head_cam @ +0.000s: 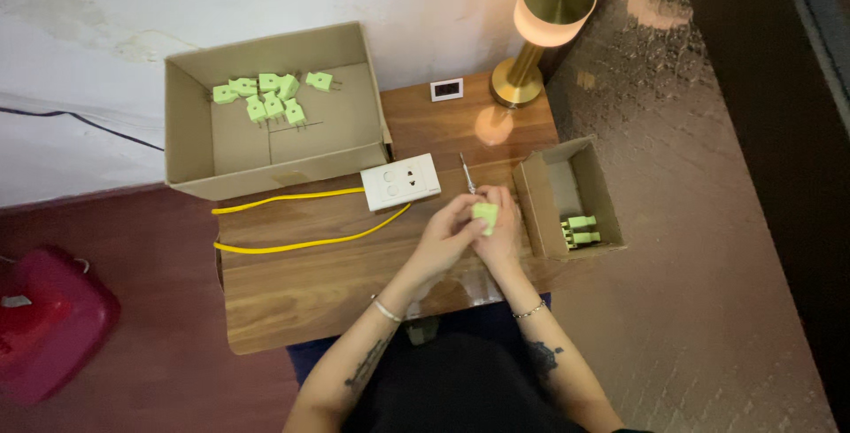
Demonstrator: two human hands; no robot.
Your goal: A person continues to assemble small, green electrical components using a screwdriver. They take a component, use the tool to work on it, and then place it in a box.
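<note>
Green plug adapter [484, 213], small and pale, held between both hands just above the near right part of the wooden table [301, 291]. Left hand [445, 236] curled around it from the left, fingers closed on its side. Right hand [501, 231] cupped against it from the right, also gripping; together pinching the one piece, with a thin metal screwdriver [466, 173] sticking out beyond the fingers toward the far side, which hand holding it impossible to tell. Bracelets on both wrists, tattoos on both forearms.

Just right of the hands, small open cardboard box [537, 207] tilted at the table's right edge, with a few more green adapters [581, 231] stacked in its near end. Just beyond the hands, white power strip [400, 181] lying flat on the table, its yellow cable [301, 220] looping left along the tabletop and back. Farther left and far, large open cardboard box [190, 154] resting partly over the table's far left corner, with a loose cluster of green adapters [270, 96] in its far half. At the far right corner, brass lamp [542, 21] lit, glow falling on the wood; small white display unit [446, 89] standing just left of the lamp's base. Red object [44, 322] on the floor, well apart to the left.
</note>
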